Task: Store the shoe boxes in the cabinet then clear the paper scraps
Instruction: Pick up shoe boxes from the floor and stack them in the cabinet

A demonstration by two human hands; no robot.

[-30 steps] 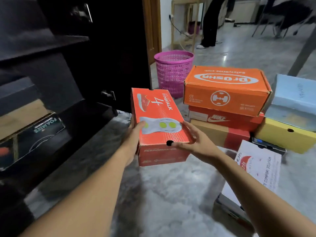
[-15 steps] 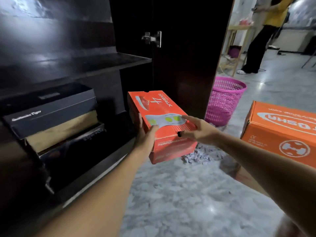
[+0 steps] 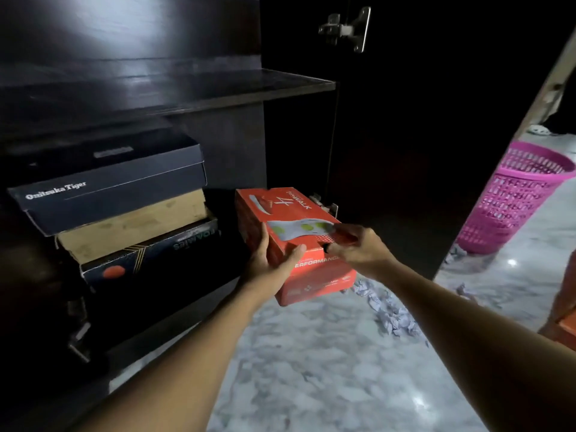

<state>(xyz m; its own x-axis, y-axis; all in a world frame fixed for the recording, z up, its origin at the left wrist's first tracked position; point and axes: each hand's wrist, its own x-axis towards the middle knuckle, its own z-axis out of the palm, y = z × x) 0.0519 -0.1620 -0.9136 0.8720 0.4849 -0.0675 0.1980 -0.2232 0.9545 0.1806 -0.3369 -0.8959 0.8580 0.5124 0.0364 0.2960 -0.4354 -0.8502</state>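
- Nearest, at 6 o'clock, both forearms reach forward over the marble floor (image 3: 311, 369), well short of anything else.
- Just beyond, the left hand (image 3: 268, 266) cups the near left corner of the red shoe box (image 3: 299, 241), thumb lying on the lid and fingers pressed against the side; the right hand (image 3: 358, 249) clamps the right edge, fingers curled over the top.
- The red shoe box hangs tilted at the mouth of the cabinet (image 3: 218, 88), its far end already past the bottom ledge, at about 12 o'clock from the hands.
- At 4 o'clock from the box, paper scraps (image 3: 389, 310) lie on the floor, untouched; the pink basket (image 3: 514, 198) stands at 2 o'clock.
- At 9 o'clock, a stack of stored boxes (image 3: 124, 210) fills the left part of the lower shelf.
- Judgement: the storing step is in hand. The next move calls for levelling the box and sliding it into the free bay right of the stack, clear of the door hinge (image 3: 324, 204).
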